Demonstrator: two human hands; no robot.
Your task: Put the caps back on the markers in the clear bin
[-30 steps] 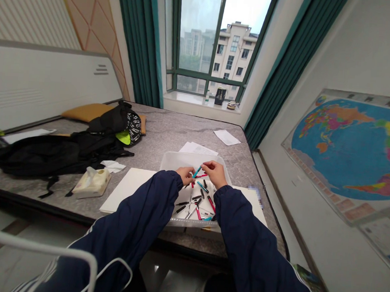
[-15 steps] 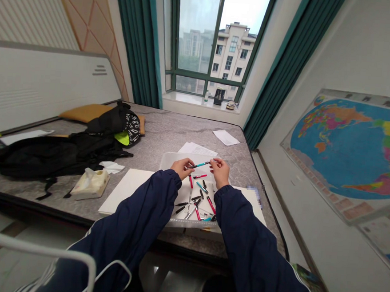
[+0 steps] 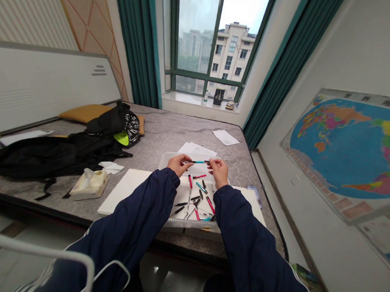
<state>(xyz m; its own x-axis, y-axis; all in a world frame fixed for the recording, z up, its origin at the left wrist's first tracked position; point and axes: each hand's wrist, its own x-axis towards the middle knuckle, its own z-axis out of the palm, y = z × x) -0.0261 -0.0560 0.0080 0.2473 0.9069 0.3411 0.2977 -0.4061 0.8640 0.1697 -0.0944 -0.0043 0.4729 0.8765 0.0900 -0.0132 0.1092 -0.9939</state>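
A pen (image 3: 198,162) with a light blue middle and dark ends is held level above the far part of a translucent plastic tray (image 3: 165,160). My left hand (image 3: 179,164) pinches its left end, and my right hand (image 3: 218,171) pinches its right end. Below them in the tray lie several loose pens and pen parts: a red pen (image 3: 210,205), a teal pen (image 3: 201,187), a small red piece (image 3: 199,176) and black caps or barrels (image 3: 179,210). My forearms partly cover the tray's sides.
White boards (image 3: 121,190) lie under the tray on a grey mattress (image 3: 169,126). At the left are a tissue pack (image 3: 90,184) and a black backpack (image 3: 47,153). Paper sheets (image 3: 198,149) lie behind the tray. A white cable (image 3: 57,254) crosses the lower left.
The pen has turned from slightly slanted to nearly level. My left hand has shifted slightly left and up; my right hand has barely moved.
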